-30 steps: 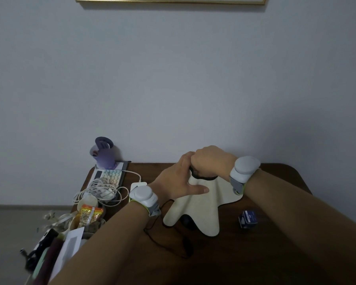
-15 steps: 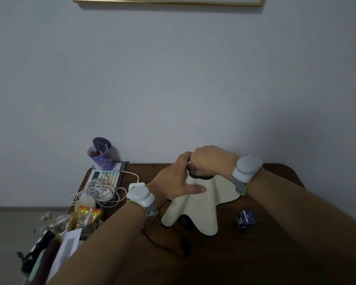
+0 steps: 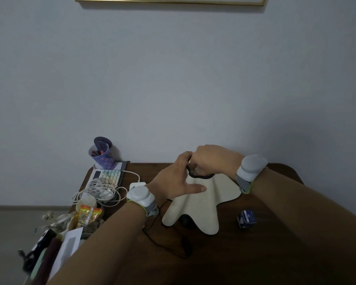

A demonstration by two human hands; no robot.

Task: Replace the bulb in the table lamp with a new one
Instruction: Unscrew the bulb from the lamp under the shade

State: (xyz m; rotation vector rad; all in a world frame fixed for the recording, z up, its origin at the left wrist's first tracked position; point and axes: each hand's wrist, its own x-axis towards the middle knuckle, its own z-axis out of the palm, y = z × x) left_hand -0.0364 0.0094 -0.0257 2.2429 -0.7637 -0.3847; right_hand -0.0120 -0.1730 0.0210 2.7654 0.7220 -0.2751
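A table lamp with a cream, wavy-edged shade [image 3: 201, 202] stands in the middle of the dark wooden table [image 3: 224, 264]. My left hand [image 3: 175, 179] rests on the shade's left side, thumb stretched across it and fingers at the dark top opening. My right hand [image 3: 210, 159] reaches down into that opening with fingers curled; the bulb inside is mostly hidden under it. A small blue bulb box [image 3: 246, 219] lies on the table to the right of the lamp. The lamp's black cord [image 3: 164, 241] runs forward over the table.
At the table's left are a purple pen cup [image 3: 103, 156], a pastel calculator [image 3: 109, 175], coiled white cable with a charger [image 3: 99, 191], a snack packet [image 3: 86, 215] and papers. The wall stands right behind the table.
The view has shifted slightly. Both hands stay at the top of the lamp; the right hand's fingers have turned a little inside the opening.
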